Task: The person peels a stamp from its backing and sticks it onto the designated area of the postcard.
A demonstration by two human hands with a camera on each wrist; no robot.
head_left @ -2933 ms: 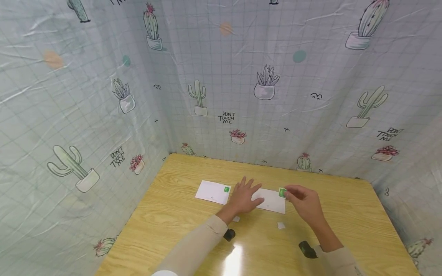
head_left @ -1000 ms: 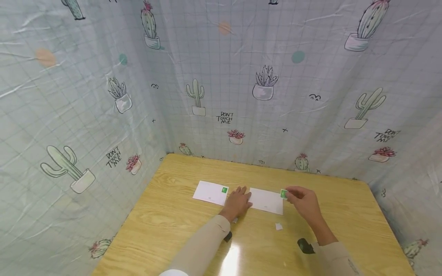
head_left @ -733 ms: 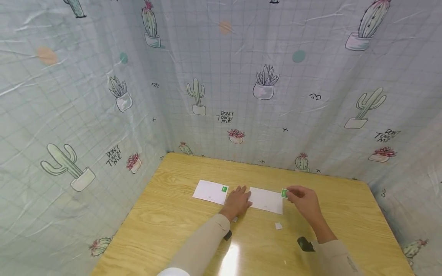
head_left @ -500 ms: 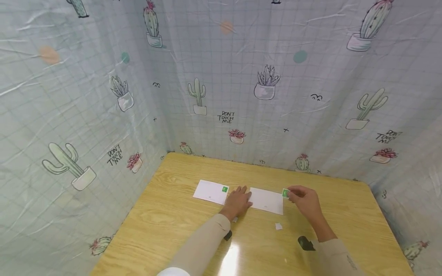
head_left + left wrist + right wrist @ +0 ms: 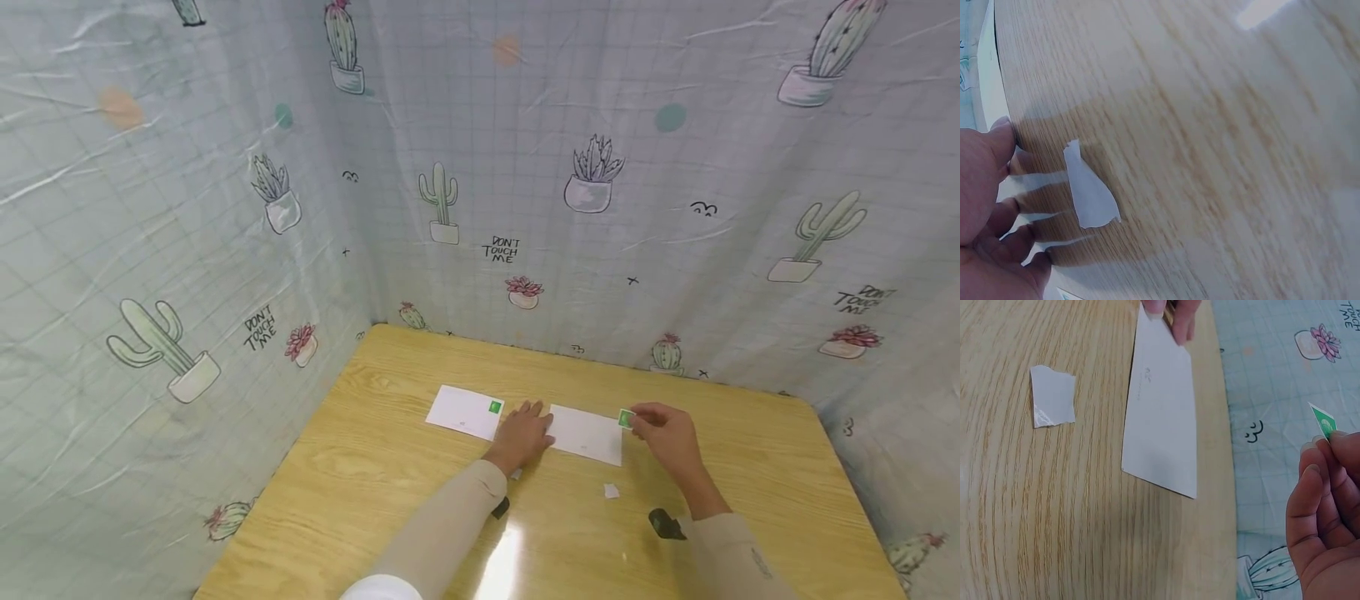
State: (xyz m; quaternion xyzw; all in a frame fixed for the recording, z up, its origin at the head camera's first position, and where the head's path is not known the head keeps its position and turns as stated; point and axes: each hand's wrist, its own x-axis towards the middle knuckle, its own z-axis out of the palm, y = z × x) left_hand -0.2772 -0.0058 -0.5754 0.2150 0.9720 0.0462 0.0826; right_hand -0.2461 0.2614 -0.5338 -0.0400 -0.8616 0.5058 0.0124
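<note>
Between thumb and fingertips my right hand [image 5: 671,440] pinches a small green stamp [image 5: 626,418] with a white border, raised by the top right corner of a white envelope [image 5: 587,435]. That corner carries no stamp; the right wrist view shows the stamp [image 5: 1324,420] apart from the envelope [image 5: 1161,419]. My left hand [image 5: 520,437] rests at this envelope's left end, fingers fairly straight, fingertips touching its edge. Left of that hand lies a second white envelope [image 5: 459,412] bearing a green stamp [image 5: 495,407] at its top right corner.
A torn white paper scrap [image 5: 611,491] lies below the right envelope. Another scrap [image 5: 1090,194] lies by my left wrist. The wooden table [image 5: 360,492] ends at a cactus-print curtain [image 5: 465,175] behind and at both sides.
My left hand has drawn back from on top of the right envelope to its left end. My right hand's stamp has shifted slightly right, off the envelope's corner. The head view has tilted a little.
</note>
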